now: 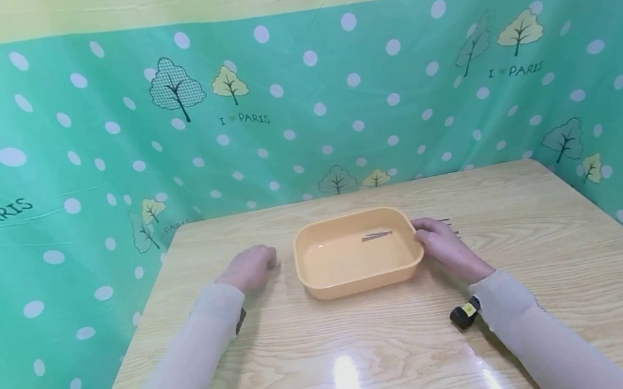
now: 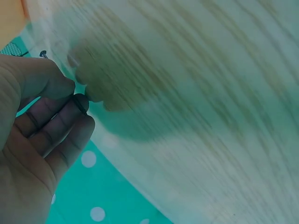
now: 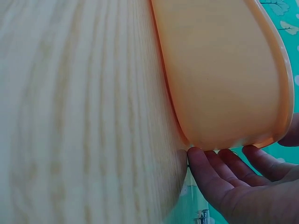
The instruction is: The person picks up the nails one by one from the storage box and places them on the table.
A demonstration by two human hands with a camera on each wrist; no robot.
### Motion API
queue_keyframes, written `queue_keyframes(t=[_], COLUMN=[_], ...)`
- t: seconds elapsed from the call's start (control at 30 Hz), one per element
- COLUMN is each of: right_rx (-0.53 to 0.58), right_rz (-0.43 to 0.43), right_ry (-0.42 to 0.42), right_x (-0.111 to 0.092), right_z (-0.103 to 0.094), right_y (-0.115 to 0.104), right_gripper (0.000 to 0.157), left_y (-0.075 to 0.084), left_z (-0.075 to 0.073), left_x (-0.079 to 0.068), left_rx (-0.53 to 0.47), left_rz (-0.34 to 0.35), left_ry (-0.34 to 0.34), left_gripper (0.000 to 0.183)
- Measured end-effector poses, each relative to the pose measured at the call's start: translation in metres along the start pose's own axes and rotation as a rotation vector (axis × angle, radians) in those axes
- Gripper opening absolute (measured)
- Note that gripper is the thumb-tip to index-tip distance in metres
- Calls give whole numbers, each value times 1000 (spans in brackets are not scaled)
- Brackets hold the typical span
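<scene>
The shallow tray (image 1: pixel 360 284) sits towards the far edge of the table (image 1: pixel 287 364), about midway between its left and right edges, and I have my right hand (image 1: pixel 444 247) on its right-hand end. My thumb lies at the rim and my fingers (image 3: pixel 204 171) press up the outside of the end wall, so I have a firm hold on it; I take this to be for keeping the tray from sliding, and holding it from outside leaves its open top free. In my left hand (image 1: pixel 249 268), just off the tray's left end, thumb and fingertips are drawn together on a slim dark piece, which I judge to be a nail (image 2: pixel 80 105); a nail head (image 2: pixel 43 54) shows beyond my thumb, though I cannot tell whether it belongs to the same one. A pinch seems right for something so thin. A few loose nails (image 1: pixel 376 235) lie on the tray's floor, nearer its right end and far side, where the walls should stop them rolling away. More thin pieces (image 1: pixel 444 220), probably nails too, lie on the table just past my right hand. Both forearms reach in from the table's near edge, slanting inward, with the left knuckles rounded over and the right wrist low beside the tray.
</scene>
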State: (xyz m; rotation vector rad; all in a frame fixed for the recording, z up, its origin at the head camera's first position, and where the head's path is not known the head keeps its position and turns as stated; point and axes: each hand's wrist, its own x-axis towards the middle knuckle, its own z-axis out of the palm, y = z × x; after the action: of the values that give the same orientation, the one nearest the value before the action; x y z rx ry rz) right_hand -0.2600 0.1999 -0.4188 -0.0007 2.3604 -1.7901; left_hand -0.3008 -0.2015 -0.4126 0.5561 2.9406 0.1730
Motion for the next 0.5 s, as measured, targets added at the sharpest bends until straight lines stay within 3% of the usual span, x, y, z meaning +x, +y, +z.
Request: queue_keyframes(t=[0.2,0.5], right_rx=[-9,-9], right_rz=[-1,13], right_ry=[3,2], right_x=[-1,0], right_z=[0,-1], right_y=[-1,0], right_gripper=[52,52], left_y=[-1,-2], left_z=[2,3], left_x=[1,2], left_rx=[3,9], left_rz=[-9,5], left_ry=[6,-4], left_gripper=[17,15])
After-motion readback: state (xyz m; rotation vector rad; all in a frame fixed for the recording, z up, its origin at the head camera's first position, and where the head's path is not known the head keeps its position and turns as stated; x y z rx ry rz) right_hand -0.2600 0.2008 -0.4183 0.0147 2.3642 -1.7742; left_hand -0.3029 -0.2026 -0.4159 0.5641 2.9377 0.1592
